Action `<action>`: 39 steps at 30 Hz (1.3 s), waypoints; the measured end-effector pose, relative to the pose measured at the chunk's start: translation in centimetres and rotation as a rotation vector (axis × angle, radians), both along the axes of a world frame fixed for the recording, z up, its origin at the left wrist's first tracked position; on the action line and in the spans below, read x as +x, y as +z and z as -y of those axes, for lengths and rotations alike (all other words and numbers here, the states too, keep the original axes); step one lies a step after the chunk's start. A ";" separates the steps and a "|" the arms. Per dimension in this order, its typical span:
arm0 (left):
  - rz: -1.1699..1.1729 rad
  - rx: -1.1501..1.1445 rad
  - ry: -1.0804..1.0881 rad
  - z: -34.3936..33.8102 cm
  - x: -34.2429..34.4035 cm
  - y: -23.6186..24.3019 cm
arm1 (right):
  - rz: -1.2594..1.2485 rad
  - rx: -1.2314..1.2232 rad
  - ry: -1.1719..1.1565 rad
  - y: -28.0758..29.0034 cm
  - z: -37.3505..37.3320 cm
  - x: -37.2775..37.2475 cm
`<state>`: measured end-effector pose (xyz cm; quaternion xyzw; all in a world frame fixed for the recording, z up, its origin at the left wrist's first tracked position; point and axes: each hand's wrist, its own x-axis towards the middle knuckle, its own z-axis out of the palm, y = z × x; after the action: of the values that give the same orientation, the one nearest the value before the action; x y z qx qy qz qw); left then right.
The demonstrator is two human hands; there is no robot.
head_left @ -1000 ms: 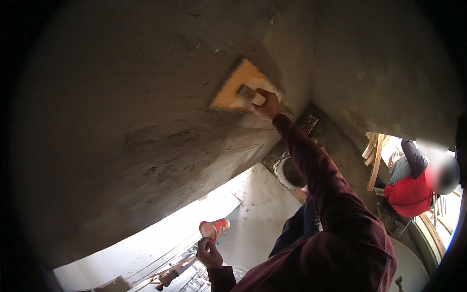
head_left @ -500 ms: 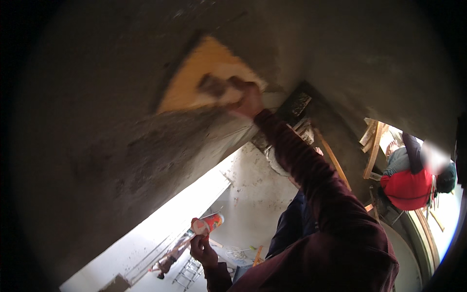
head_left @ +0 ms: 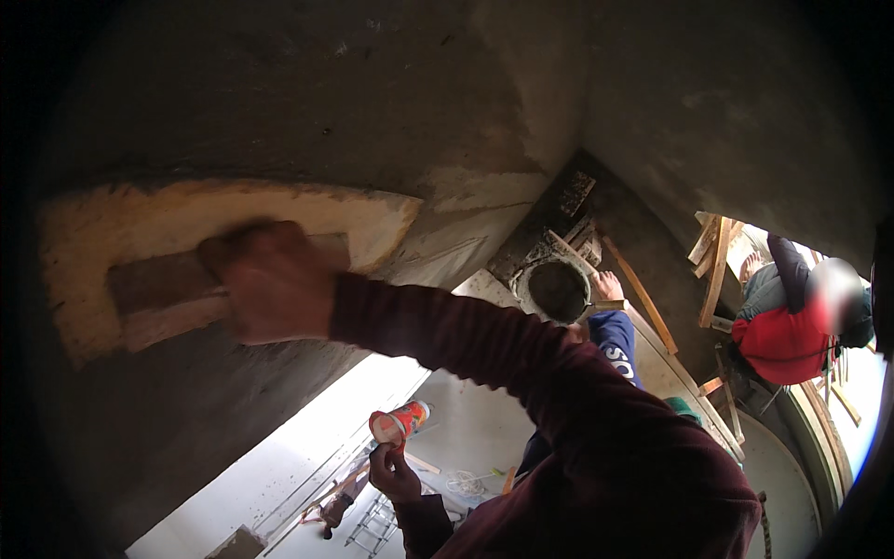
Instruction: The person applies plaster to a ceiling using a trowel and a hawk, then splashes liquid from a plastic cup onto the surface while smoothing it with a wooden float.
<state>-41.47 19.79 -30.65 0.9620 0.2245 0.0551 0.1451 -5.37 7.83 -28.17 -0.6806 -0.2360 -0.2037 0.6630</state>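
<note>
My right hand grips the handle of a wide, pale yellow plastering float. Its face lies against the dark, damp-looking plastered wall; the hand is smeared by motion. Lower down, my left hand is closed around a red patterned cup, tilted with its pale open end toward me. The maroon sleeve of my right arm crosses the middle of the view and hides part of what lies below.
A bucket of grey mortar stands below the wall corner, with a co-worker's hand and blue sleeve beside it. Wooden planks lean nearby. Another person in red is at the right. A ladder shows far below.
My right hand has swept the float left and down across the wall. My left hand still holds the cup, barely shifted. The bucket and the co-worker's blue sleeve now show more fully.
</note>
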 end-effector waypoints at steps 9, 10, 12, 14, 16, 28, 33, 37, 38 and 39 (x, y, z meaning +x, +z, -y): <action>0.002 0.046 0.133 0.5 -2.4 -1.1 | -0.523 -0.228 -0.077 -33.6 5.1 0.6; -0.016 0.056 0.115 0.6 -3.0 -1.0 | -0.694 -0.237 -0.054 -33.7 5.8 1.1; -0.076 0.083 0.120 0.8 -4.2 -0.6 | -0.371 -0.207 -0.060 -30.4 6.3 1.9; -0.050 0.029 0.113 0.9 -4.8 -0.5 | -0.260 -0.221 -0.023 -23.7 6.0 0.9; -0.043 -0.016 0.071 0.7 -4.5 -0.6 | -0.228 -0.294 0.137 -14.8 3.3 0.3; -0.010 -0.060 0.014 -0.4 -1.0 -3.1 | -0.388 -0.288 0.049 -23.2 6.8 1.8; 0.048 -0.019 -0.055 -1.1 -4.0 -2.2 | -0.414 -0.273 -0.266 -26.9 10.4 3.6; 0.013 -0.156 0.001 -0.6 -4.2 -2.0 | -0.094 -0.414 -0.248 -10.9 12.9 6.2; 0.042 -0.171 0.011 -0.2 -3.9 -2.2 | -0.008 -0.519 -0.259 -6.7 13.8 7.0; 0.039 -0.244 0.014 0.3 -3.5 -2.5 | -0.010 -0.480 -0.223 -3.0 15.3 8.1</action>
<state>-44.96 19.44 -33.13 0.9345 0.2332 0.0473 0.2649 2.72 -7.44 -31.17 -0.8413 -0.1976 -0.2103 0.4570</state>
